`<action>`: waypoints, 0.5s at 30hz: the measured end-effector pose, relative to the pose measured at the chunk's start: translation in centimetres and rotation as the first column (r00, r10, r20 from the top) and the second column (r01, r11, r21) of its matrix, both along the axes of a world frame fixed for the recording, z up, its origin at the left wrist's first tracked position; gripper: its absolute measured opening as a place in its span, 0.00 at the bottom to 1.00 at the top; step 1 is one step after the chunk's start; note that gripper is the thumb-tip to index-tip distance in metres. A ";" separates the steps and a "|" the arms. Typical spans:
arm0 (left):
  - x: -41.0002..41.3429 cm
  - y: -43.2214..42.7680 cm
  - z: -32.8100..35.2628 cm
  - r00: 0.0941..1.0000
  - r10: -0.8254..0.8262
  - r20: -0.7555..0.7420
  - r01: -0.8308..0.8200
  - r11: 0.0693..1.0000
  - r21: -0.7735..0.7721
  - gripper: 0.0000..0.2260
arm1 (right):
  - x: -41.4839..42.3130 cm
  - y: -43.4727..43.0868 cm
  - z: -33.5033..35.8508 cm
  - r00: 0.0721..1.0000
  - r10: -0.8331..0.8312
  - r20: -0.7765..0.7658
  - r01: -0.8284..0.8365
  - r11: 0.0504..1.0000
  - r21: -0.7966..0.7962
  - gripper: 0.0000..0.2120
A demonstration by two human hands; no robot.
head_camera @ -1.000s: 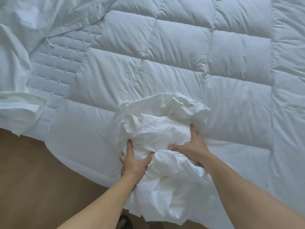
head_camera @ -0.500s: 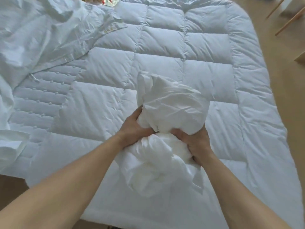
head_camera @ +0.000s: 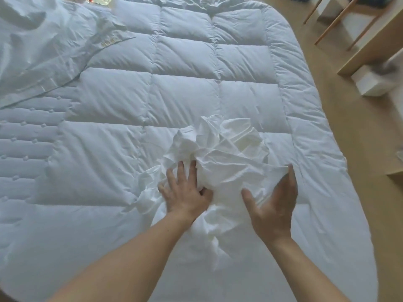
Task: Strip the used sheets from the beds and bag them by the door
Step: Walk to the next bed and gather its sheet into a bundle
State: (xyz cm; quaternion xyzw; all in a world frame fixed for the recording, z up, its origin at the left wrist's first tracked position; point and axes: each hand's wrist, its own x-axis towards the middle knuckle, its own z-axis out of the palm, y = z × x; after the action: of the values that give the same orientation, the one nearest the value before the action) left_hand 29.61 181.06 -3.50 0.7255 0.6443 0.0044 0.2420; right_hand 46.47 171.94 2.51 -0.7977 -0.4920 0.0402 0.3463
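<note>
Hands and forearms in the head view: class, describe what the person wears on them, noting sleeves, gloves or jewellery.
The left hand and right hand are ungloved, with no rings showing. The left forearm and right forearm are bare to the frame's edge: no sleeves, watch or bracelet in view.

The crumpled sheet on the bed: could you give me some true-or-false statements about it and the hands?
1. The crumpled sheet lies on the quilted duvet. True.
2. The left hand clutches it in a tight fist. False: its fingers are straight, pressing on the sheet.
3. The right hand is open at the sheet's right side. True.
4. The sheet is inside a bag. False: no bag shows; it lies loose on the duvet.
</note>
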 end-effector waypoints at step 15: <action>0.5 -3.2 -3.3 0.985 0.094 0.142 -0.122 0.971 0.207 0.41 | 2.0 14.3 -6.4 0.785 0.620 0.001 -0.426 0.541 -0.725 0.42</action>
State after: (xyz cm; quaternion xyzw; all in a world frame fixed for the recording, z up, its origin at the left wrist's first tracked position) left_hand 30.12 177.85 -6.78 0.7094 0.6612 0.1348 0.2036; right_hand 48.44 186.26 -3.94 -0.6785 -0.6975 0.2187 -0.0727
